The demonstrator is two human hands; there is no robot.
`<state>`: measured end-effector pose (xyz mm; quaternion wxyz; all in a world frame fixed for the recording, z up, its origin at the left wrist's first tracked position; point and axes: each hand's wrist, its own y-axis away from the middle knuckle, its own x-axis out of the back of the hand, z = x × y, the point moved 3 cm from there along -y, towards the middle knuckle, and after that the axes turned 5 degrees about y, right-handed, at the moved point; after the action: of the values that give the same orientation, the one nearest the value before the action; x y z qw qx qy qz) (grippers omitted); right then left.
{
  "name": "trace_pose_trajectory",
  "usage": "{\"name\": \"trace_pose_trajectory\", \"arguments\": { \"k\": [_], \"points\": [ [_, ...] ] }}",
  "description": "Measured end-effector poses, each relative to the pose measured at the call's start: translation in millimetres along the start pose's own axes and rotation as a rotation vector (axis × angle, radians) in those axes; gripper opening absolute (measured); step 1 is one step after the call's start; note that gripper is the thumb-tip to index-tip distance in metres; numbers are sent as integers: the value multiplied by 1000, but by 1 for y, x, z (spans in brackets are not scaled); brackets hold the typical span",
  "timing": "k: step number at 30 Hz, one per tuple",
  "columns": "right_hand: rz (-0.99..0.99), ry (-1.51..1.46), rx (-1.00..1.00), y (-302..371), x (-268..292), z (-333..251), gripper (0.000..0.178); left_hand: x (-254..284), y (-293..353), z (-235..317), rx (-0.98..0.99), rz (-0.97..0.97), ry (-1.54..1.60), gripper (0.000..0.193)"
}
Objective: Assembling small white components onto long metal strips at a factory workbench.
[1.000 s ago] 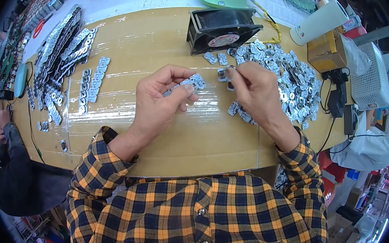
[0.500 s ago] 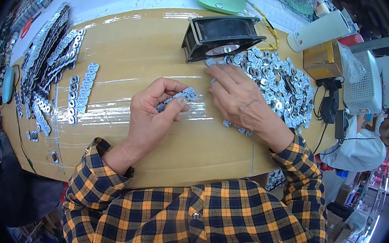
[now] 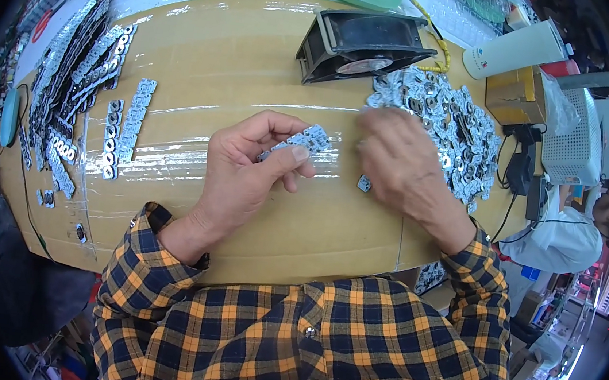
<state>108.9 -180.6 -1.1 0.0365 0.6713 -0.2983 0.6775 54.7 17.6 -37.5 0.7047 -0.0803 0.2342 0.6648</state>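
The left hand [image 3: 244, 166] pinches a short strip of small metal pieces [image 3: 298, 142] between thumb and fingers. At 3 o'clock from it, the blurred right hand [image 3: 402, 163] lies palm-down, fingers spread, on the loose metal pile [image 3: 457, 128]. At 12 o'clock stands a black fan [image 3: 362, 45].

- Bright, even overhead light falls across the cardboard-covered table [image 3: 207, 56]; shadows beneath the hands are faint and soft.
- White glare streaks the clear tape [image 3: 169, 151] on the cardboard.
- The right hand [image 3: 402, 166] is smeared by motion blur; the left hand [image 3: 247, 173] is sharp.
- Fisheye bending curves the table's edges, with a black vignette at the rim.
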Motion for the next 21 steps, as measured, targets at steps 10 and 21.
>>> {"name": "trace_pose_trajectory", "arguments": {
  "k": [10, 21],
  "points": [
    [-114, -848, -465, 4, 13, -22, 21, -8, 8, 11, 29, -184, -79, 17],
    [50, -668, -202, -5, 2, -22, 20, -12, 7, 10, 99, -131, -106, 14]
  ]
}}
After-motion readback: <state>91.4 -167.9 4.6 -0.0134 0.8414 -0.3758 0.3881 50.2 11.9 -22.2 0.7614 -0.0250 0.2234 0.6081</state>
